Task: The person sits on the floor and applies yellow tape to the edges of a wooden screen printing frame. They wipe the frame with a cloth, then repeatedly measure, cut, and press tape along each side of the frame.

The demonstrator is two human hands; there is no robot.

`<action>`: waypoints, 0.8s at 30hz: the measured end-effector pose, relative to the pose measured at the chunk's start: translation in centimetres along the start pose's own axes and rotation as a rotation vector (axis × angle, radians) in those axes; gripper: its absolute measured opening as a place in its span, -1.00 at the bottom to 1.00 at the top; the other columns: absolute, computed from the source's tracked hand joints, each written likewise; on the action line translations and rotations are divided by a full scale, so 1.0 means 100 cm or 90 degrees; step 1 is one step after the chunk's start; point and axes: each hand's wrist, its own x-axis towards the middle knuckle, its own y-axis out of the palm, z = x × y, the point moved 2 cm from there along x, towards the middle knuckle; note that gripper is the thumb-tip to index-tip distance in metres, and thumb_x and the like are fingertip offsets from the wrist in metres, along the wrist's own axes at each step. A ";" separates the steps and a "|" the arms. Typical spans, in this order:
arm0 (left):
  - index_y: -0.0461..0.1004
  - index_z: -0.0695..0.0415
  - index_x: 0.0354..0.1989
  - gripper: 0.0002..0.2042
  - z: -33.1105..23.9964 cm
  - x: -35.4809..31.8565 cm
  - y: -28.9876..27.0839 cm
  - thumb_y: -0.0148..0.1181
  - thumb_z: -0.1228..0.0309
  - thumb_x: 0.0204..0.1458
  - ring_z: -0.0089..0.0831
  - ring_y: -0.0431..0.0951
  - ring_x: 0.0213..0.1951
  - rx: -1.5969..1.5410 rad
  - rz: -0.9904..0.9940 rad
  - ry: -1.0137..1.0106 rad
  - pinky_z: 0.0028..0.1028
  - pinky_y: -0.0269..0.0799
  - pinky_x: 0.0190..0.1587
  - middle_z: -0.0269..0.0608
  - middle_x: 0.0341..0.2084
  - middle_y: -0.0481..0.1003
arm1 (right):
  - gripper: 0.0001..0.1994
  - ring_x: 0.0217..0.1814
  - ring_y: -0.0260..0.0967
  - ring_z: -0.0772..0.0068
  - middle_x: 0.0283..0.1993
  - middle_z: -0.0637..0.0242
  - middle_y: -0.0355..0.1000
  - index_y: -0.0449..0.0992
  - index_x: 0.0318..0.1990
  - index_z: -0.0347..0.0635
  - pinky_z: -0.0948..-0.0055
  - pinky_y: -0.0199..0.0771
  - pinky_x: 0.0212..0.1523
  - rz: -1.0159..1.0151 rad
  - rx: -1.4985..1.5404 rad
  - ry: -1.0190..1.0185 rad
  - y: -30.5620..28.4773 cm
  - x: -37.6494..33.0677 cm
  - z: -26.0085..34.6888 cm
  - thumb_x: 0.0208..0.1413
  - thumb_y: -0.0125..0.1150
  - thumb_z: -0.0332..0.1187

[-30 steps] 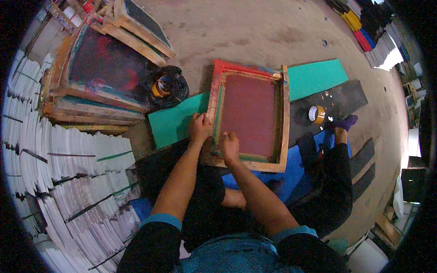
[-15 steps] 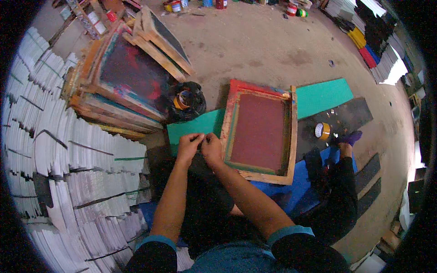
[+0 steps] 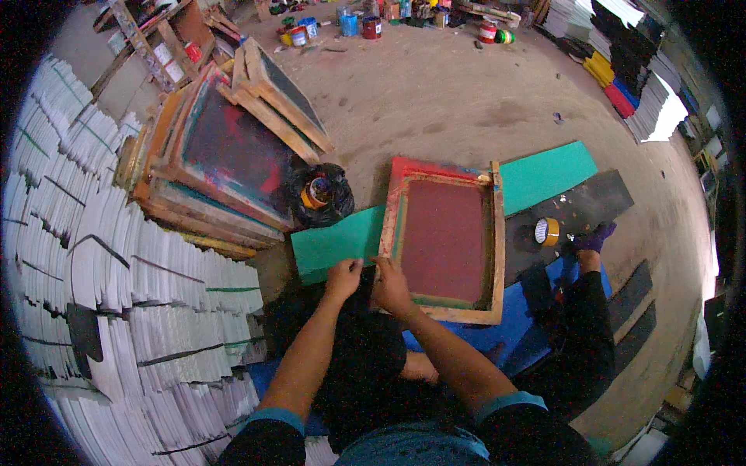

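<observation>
In front of me lies a wooden screen-printing frame [image 3: 498, 256] with a maroon mesh [image 3: 447, 241] and a red-stained far left corner. My right hand [image 3: 391, 287] is at its near left side, fingers closed in a pinch. A short gap to the left, my left hand [image 3: 343, 278] is pinched shut too, thumb against fingers. Whatever the two hands hold, if anything, is too small to make out. Under the frame runs a green board [image 3: 336, 242]. A brown tape roll [image 3: 547, 231] stands on a dark board [image 3: 614, 193] to the right.
Stained frames [image 3: 233, 147] are piled at the far left, beside a black plastic bag [image 3: 336, 203] with an orange-rimmed roll or tub in it. Bundled white sheets [image 3: 171, 272] fill the left side. My foot [image 3: 597, 237] rests at the right. Paint cans [image 3: 371, 28] stand far off.
My hands have moved apart, the right one going right toward the frame's edge and the left one slightly right. The whole view has shifted with my head.
</observation>
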 end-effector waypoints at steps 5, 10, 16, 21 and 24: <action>0.31 0.19 0.30 -0.31 -0.030 -0.007 0.022 0.22 -0.05 0.12 0.12 0.52 0.09 0.134 0.120 0.024 -0.10 0.42 0.16 0.19 0.14 0.45 | -0.53 0.13 0.34 -0.05 0.03 0.12 0.43 0.44 0.06 -0.09 0.01 0.38 0.09 -0.142 -0.254 -0.032 -0.073 -0.003 -0.068 -0.07 0.33 -0.33; 0.28 0.12 0.30 -0.33 -0.045 0.012 0.050 0.24 -0.02 0.10 0.13 0.50 0.07 0.096 0.077 -0.005 0.03 0.45 0.05 0.17 0.06 0.46 | -0.32 0.32 0.26 -0.03 0.28 0.10 0.30 0.28 0.28 -0.09 -0.02 0.30 0.22 -0.314 -0.525 0.151 -0.149 0.001 -0.140 0.01 0.35 -0.10; 0.34 0.14 0.17 -0.41 -0.009 0.021 0.078 0.29 0.04 0.06 0.13 0.53 -0.03 0.143 -0.046 0.069 0.01 0.49 -0.07 0.12 -0.03 0.45 | -0.26 0.34 0.22 -0.10 0.30 0.00 0.26 0.21 0.33 -0.20 0.05 0.34 0.23 -0.228 -0.250 0.407 -0.195 0.014 -0.164 0.02 0.39 -0.19; 0.37 0.20 -0.01 -0.51 -0.010 0.020 0.076 0.35 0.15 0.00 0.12 0.50 -0.03 0.121 -0.102 0.084 -0.02 0.48 -0.09 0.12 -0.07 0.43 | -0.40 0.12 0.34 -0.14 0.04 0.00 0.36 0.34 0.12 -0.29 0.01 0.39 0.07 -0.150 -0.191 0.415 -0.193 0.018 -0.227 -0.05 0.43 -0.24; 0.37 0.23 -0.04 -0.51 -0.041 0.019 0.069 0.38 0.20 -0.05 0.13 0.49 -0.06 0.135 -0.113 0.028 -0.03 0.46 -0.09 0.10 -0.11 0.43 | -0.50 0.00 0.36 -0.18 -0.16 -0.04 0.36 0.37 -0.04 -0.32 -0.02 0.40 -0.01 -0.239 -0.218 0.234 -0.188 0.010 -0.261 -0.08 0.43 -0.26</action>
